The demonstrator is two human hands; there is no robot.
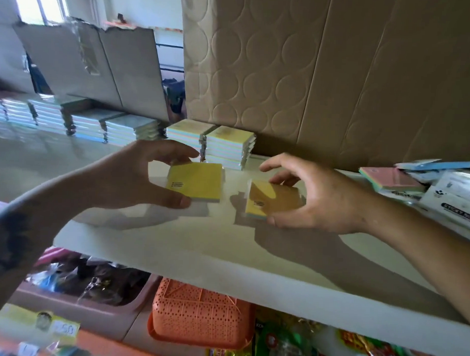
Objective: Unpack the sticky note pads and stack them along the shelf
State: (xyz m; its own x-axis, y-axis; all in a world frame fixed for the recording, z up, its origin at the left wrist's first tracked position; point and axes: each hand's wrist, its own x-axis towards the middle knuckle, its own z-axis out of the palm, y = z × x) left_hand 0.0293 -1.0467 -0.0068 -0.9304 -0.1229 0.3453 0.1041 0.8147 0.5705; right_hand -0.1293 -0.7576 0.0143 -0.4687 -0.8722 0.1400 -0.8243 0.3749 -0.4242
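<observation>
The left hand point(138, 174) holds a yellow-topped sticky note pad point(195, 181) just above the white shelf point(226, 246), its thumb at the pad's near edge and its fingers curled over the far edge. Beside it, a little to the right and apart from it, the right hand point(315, 196) grips a second pad point(274, 200), also yellow on top with pale coloured layers showing at its side; the thumb lies along the near edge and the fingers reach over the far one. This pad looks to be in clear wrapping, though the glare makes that hard to tell. Both pads cast shadows on the shelf below them.

At the back of the shelf, against a brown cardboard sheet point(325, 74), stands a row of stacked pads point(227, 145) that runs off to the left, where it blurs. The nearest stack is just behind the two hands. At the right end of the shelf lie a pink-topped pad point(393, 179) and white packaging point(451, 201) with printed lettering. Under the shelf sit an orange perforated basket point(197, 312) and a pinkish tub point(96, 301) of wrapped goods.
</observation>
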